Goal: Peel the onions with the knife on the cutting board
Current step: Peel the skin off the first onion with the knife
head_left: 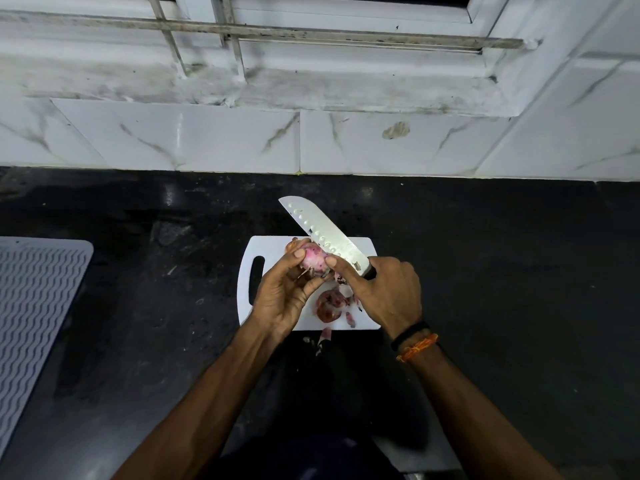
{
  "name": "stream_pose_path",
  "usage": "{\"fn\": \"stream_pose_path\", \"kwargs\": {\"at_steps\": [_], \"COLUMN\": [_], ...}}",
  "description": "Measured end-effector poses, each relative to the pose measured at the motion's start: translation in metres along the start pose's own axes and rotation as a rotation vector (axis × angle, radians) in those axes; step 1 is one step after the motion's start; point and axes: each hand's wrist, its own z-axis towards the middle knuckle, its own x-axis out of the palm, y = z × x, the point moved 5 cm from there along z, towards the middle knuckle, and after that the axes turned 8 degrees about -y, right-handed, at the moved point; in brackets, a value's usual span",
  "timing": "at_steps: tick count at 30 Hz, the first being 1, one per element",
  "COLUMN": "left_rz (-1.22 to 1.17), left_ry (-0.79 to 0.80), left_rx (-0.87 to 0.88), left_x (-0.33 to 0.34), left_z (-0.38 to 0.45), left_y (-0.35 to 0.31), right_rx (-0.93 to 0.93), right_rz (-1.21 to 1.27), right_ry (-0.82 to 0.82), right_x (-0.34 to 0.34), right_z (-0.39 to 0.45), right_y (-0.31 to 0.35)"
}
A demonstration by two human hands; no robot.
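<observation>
Fingers (pixel 297 255) of the left hand (pixel 282 297) curl around a pink onion (pixel 311 259), holding it above the white cutting board (pixel 273 249). Right hand (pixel 388 291) grips the knife (pixel 323 232) handle, its thumb on the onion, blade angled up and away just beyond the fingers. Peels (pixel 329 306) lie on the board below both hands, on the black table (pixel 485 254).

Knife (pixel 322 233) blade — bright polished metal with a row of dimples; cutting board (pixel 273 251) smooth white plastic, matt. Countertop (pixel 485 271) dark speckled stone, faintly glossy — wall tiles (pixel 173 140) glossy white, marble-veined. Mat (pixel 34 306) grey, wavy-ribbed.
</observation>
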Motion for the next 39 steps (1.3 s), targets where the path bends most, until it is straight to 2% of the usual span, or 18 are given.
{"fn": "stream_pose_path", "kwargs": {"at_steps": [5, 9, 15, 18, 26, 33, 39], "left_rz": [-0.023, -0.044, -0.091, -0.093, -0.129, -0.175, -0.151], "left_ry": [-0.018, -0.03, -0.15, -0.186, -0.144, -0.087, -0.025], "left_rx": [-0.022, -0.027, -0.038, -0.023, -0.012, -0.027, -0.01], "left_x": [-0.003, 0.003, 0.002, 0.005, 0.005, 0.005, 0.008], "left_z": [-0.001, -0.006, 0.0, 0.002, 0.006, 0.009, 0.012], "left_y": [0.003, 0.007, 0.01, 0.007, 0.004, 0.007, 0.009], "right_rx": [0.008, 0.011, -0.086, -0.105, 0.086, 0.148, 0.211], "right_rz": [0.013, 0.022, 0.013, -0.019, 0.019, -0.009, -0.064], "right_ry": [0.035, -0.011, -0.014, -0.068, -0.087, 0.058, 0.059], "right_x": [0.0, 0.0, 0.001, 0.0, -0.009, 0.002, -0.002], "right_z": [0.001, 0.0, -0.012, -0.018, 0.002, 0.009, 0.014], "right_y": [0.0, -0.004, -0.003, -0.005, -0.022, -0.039, -0.038]}}
